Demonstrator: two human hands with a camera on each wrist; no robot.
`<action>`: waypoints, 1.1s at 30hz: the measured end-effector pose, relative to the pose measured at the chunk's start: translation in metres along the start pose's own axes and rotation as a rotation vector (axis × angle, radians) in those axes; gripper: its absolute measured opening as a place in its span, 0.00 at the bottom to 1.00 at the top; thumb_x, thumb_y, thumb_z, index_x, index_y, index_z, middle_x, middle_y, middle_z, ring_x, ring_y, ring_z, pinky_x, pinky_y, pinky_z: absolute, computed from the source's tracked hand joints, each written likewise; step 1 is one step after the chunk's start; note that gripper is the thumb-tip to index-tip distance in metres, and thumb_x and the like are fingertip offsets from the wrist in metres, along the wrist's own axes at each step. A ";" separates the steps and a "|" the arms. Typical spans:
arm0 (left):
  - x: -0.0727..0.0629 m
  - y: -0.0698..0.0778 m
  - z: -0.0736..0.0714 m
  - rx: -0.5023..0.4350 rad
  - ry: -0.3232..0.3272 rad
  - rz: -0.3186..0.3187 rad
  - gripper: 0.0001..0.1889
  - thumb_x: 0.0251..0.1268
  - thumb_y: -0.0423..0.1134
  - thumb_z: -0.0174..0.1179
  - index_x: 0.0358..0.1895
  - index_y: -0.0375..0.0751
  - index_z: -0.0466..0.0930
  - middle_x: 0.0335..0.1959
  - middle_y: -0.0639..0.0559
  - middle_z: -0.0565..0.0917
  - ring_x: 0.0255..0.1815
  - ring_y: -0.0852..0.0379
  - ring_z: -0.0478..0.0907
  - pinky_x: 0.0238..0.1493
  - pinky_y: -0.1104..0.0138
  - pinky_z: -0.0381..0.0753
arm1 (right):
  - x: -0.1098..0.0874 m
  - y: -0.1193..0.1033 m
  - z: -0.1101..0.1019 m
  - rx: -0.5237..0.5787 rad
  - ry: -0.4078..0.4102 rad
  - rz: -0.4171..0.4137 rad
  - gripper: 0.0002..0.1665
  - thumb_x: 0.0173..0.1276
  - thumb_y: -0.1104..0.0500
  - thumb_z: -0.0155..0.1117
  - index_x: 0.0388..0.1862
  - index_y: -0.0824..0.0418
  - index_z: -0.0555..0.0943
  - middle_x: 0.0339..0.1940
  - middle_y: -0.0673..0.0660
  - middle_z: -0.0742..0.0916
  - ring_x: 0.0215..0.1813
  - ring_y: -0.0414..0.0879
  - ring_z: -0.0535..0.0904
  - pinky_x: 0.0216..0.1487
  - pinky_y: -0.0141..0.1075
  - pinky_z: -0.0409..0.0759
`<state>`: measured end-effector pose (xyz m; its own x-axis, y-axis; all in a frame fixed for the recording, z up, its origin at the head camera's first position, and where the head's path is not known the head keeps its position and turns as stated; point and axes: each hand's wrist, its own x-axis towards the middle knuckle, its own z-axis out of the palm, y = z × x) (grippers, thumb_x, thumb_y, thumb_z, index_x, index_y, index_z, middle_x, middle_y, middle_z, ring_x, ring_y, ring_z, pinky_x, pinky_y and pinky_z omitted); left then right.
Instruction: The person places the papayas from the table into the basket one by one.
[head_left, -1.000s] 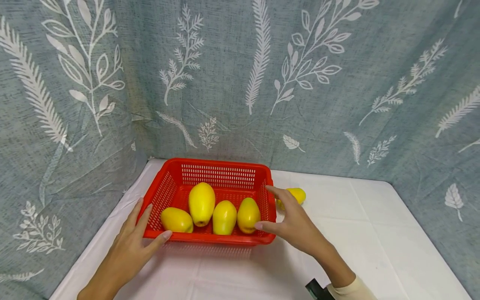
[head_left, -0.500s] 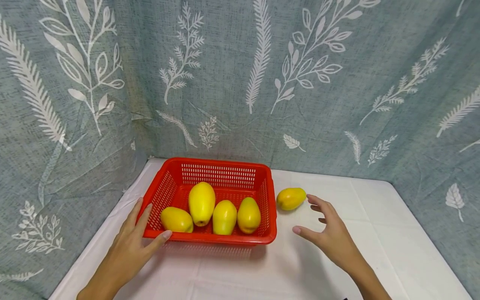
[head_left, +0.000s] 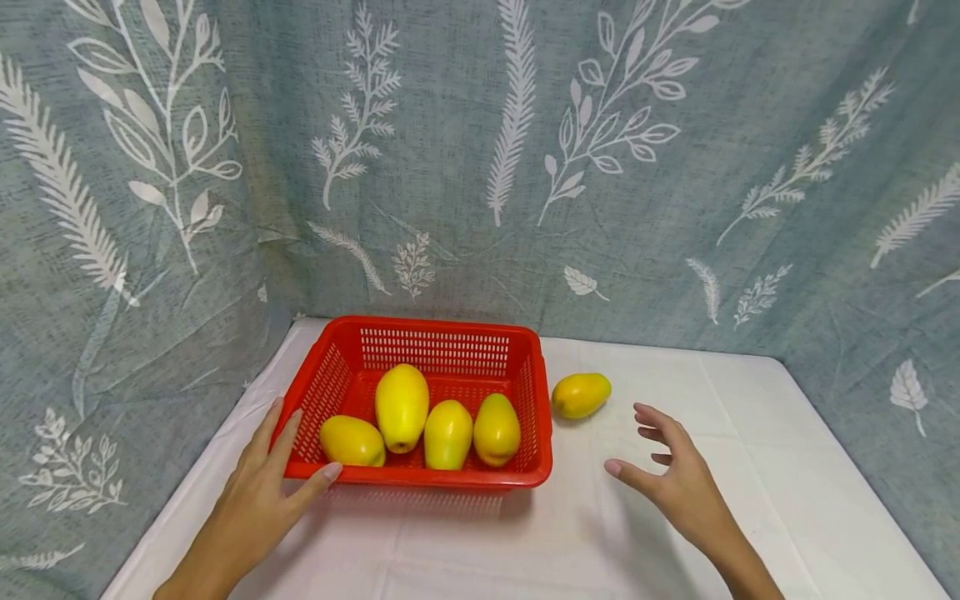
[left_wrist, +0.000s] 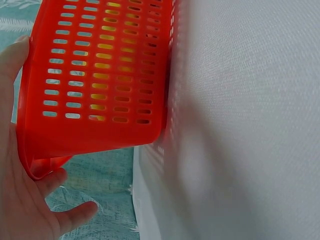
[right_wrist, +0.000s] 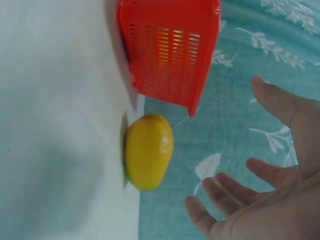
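A red plastic basket [head_left: 420, 477] stands on the table with several yellow mangoes [head_left: 402, 408] in it. My left hand [head_left: 251, 500] rests at its front left corner, fingers straight along the left rim and thumb on the front rim. The left wrist view shows the basket's slotted wall [left_wrist: 100, 75] beside the palm. Another mango [head_left: 582, 395] lies on the cloth just right of the basket. To the right of that mango, my right hand [head_left: 686, 475] hovers with fingers spread and relaxed, holding nothing. In the right wrist view its fingers are apart from the loose mango [right_wrist: 149, 152].
A white cloth [head_left: 750, 433] covers the table. Behind it and on both sides hangs a blue-green curtain [head_left: 450, 167] with white leaf patterns, close to the basket's back rim.
My right hand has gone from the basket's right rim out to the right, uncovering the loose mango. The left hand, basket and mangoes stay in place.
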<state>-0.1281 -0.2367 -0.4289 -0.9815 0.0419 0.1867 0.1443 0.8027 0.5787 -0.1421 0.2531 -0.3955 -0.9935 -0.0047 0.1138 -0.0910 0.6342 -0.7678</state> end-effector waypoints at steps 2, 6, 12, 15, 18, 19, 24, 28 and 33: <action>0.000 0.000 0.000 -0.003 0.010 0.007 0.54 0.71 0.61 0.66 0.84 0.28 0.51 0.88 0.34 0.41 0.81 0.22 0.50 0.71 0.23 0.56 | 0.002 0.001 0.002 0.012 0.003 0.018 0.53 0.65 0.43 0.81 0.82 0.56 0.66 0.77 0.60 0.75 0.74 0.56 0.73 0.67 0.49 0.76; 0.000 0.000 0.001 -0.009 0.032 0.026 0.53 0.71 0.60 0.67 0.84 0.29 0.51 0.88 0.35 0.41 0.81 0.22 0.51 0.71 0.23 0.56 | 0.007 0.002 0.007 0.036 0.006 0.067 0.57 0.64 0.41 0.81 0.83 0.57 0.63 0.79 0.63 0.72 0.76 0.60 0.70 0.71 0.59 0.74; -0.001 0.001 0.001 -0.003 0.027 0.015 0.53 0.71 0.60 0.67 0.84 0.29 0.51 0.88 0.34 0.41 0.80 0.21 0.51 0.70 0.22 0.57 | 0.020 0.006 0.015 0.065 0.028 0.088 0.61 0.64 0.42 0.81 0.85 0.60 0.58 0.80 0.66 0.67 0.79 0.63 0.66 0.74 0.61 0.72; -0.002 0.001 0.001 0.003 0.008 -0.007 0.54 0.71 0.62 0.66 0.84 0.29 0.50 0.88 0.34 0.40 0.81 0.21 0.50 0.70 0.22 0.57 | 0.028 0.008 0.020 0.091 0.032 0.106 0.62 0.64 0.43 0.81 0.86 0.61 0.56 0.81 0.68 0.65 0.80 0.63 0.63 0.75 0.60 0.70; -0.002 0.001 0.001 0.003 0.006 -0.005 0.54 0.71 0.62 0.66 0.84 0.29 0.50 0.88 0.34 0.40 0.81 0.22 0.50 0.70 0.22 0.57 | 0.038 0.011 0.027 0.098 0.018 0.134 0.66 0.64 0.44 0.81 0.87 0.61 0.50 0.83 0.70 0.60 0.82 0.65 0.59 0.77 0.62 0.67; -0.002 0.001 0.001 0.000 0.012 0.003 0.54 0.71 0.61 0.66 0.84 0.29 0.51 0.88 0.34 0.41 0.81 0.21 0.51 0.70 0.22 0.57 | 0.042 0.012 0.030 0.093 0.012 0.144 0.67 0.64 0.44 0.81 0.88 0.61 0.48 0.84 0.70 0.58 0.83 0.65 0.58 0.78 0.63 0.66; -0.001 0.000 0.000 -0.012 0.039 0.037 0.53 0.71 0.59 0.67 0.84 0.29 0.51 0.88 0.35 0.42 0.80 0.21 0.52 0.70 0.23 0.57 | 0.062 0.018 0.046 0.034 -0.018 0.172 0.74 0.60 0.41 0.82 0.88 0.62 0.43 0.84 0.73 0.54 0.83 0.69 0.55 0.79 0.68 0.62; -0.001 0.000 -0.001 -0.011 0.040 0.028 0.52 0.71 0.59 0.67 0.84 0.29 0.52 0.88 0.35 0.42 0.80 0.21 0.52 0.70 0.23 0.57 | 0.078 0.022 0.057 -0.008 -0.034 0.160 0.75 0.59 0.38 0.82 0.87 0.65 0.44 0.84 0.75 0.54 0.82 0.70 0.54 0.78 0.71 0.60; -0.002 0.002 -0.002 -0.007 0.026 0.013 0.53 0.71 0.61 0.66 0.84 0.28 0.52 0.89 0.37 0.41 0.81 0.22 0.52 0.69 0.22 0.57 | 0.093 0.023 0.066 -0.050 -0.044 0.152 0.73 0.59 0.41 0.82 0.86 0.70 0.47 0.82 0.77 0.57 0.80 0.72 0.55 0.77 0.72 0.61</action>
<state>-0.1253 -0.2366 -0.4268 -0.9759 0.0371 0.2148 0.1583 0.7981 0.5813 -0.2406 0.2161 -0.4441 -0.9977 0.0611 -0.0295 0.0628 0.6682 -0.7413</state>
